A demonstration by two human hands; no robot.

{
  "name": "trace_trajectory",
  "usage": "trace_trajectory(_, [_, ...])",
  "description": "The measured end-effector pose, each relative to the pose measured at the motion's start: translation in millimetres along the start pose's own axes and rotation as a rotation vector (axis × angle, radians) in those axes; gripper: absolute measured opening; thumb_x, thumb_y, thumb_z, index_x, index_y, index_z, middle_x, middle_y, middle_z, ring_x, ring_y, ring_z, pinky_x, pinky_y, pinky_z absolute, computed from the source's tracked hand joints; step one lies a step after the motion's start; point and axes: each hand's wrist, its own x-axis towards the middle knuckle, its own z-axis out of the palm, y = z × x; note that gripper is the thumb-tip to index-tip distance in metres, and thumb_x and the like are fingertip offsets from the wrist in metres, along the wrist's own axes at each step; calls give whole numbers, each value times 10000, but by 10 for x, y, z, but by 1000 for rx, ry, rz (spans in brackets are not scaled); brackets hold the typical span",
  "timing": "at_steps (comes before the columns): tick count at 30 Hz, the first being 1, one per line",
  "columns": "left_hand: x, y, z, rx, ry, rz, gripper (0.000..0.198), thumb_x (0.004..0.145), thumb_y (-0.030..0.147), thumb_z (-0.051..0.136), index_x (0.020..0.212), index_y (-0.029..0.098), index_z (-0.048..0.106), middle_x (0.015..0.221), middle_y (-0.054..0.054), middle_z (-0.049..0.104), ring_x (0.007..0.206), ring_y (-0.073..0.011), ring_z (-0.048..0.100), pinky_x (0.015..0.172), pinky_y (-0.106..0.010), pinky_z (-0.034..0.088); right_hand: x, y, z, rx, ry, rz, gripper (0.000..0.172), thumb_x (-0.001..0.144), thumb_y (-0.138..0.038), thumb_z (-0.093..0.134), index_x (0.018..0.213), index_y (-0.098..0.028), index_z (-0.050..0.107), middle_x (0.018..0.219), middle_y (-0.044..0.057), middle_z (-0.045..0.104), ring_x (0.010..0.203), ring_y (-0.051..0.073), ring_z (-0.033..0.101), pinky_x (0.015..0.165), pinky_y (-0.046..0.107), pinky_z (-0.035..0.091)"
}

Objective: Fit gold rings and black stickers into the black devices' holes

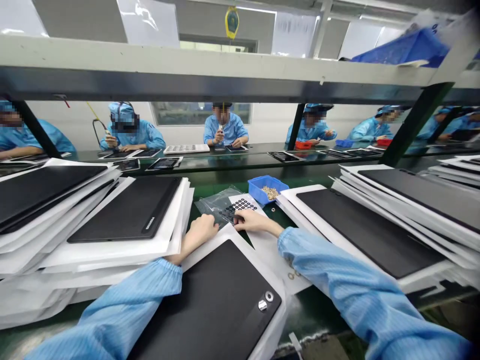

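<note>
White backing sheet of black round pads (240, 204): found on the green bench (240, 181), overlapping a clear plastic bag (213, 204), just beyond the near black panel.

Far left, a stack of black panels on white backing (45, 200) is piled, with a further black panel (127, 212) just beside it. The left hand (200, 232) is held loosely curled, fingertips at the sheet's left edge; whether anything is pinched cannot be told. Below, the near black panel (210, 305) is fitted with two round metal pieces (265, 300). The right hand (255, 221) is not clenched; its fingers are laid across the sheet, with no grasp seen. A blue plastic bin (268, 189) of small parts is set just beyond. At right, more black panels (369, 230) are stacked. Co-workers in blue smocks (225, 129) are seated across the line.
</note>
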Motion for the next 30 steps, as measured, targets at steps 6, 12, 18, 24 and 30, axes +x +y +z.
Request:
trace_trajectory(6, [65, -129, 118, -192, -5, -153, 300, 919, 366, 542, 1105, 134, 579, 1088, -82, 605, 964, -201, 604, 839, -410, 508, 246, 85, 53, 37, 4, 30, 248, 907, -327, 565, 1051, -129, 603, 1013, 57, 632, 866, 169, 625, 765, 363, 534])
trace_trajectory(12, [172, -178, 148, -604, -36, -229, 316, 925, 409, 522, 1031, 122, 599, 967, -52, 629, 834, -169, 624, 750, -349, 532, 426, 45, 145, 127, 96, 80, 256, 909, -333, 560, 1057, -128, 601, 1015, 57, 630, 867, 172, 624, 764, 364, 533])
trace_trajectory(18, [176, -172, 246, -1050, -159, -207, 270, 927, 355, 539, 1006, 104, 601, 944, -60, 641, 801, -146, 636, 716, -316, 547, 410, -30, 243, 150, 115, 72, 233, 911, -323, 561, 1011, -120, 616, 970, 46, 643, 845, 166, 632, 754, 353, 538])
trace_trajectory(24, [179, -207, 319, -1217, -182, -225, 255, 908, 310, 574, 1058, 104, 589, 1003, -74, 624, 844, -160, 627, 736, -329, 545, 441, 88, 260, 72, 212, 133, 255, 911, -323, 560, 1077, -134, 599, 1054, 67, 627, 908, 182, 622, 796, 383, 530])
trace_trajectory(30, [190, -191, 347, -1298, -168, -240, 230, 909, 294, 575, 1040, 106, 593, 984, -66, 627, 828, -153, 628, 723, -319, 547, 450, 163, 275, 42, 378, 137, 266, 908, -321, 561, 1102, -139, 587, 1108, 78, 607, 966, 198, 605, 835, 410, 513])
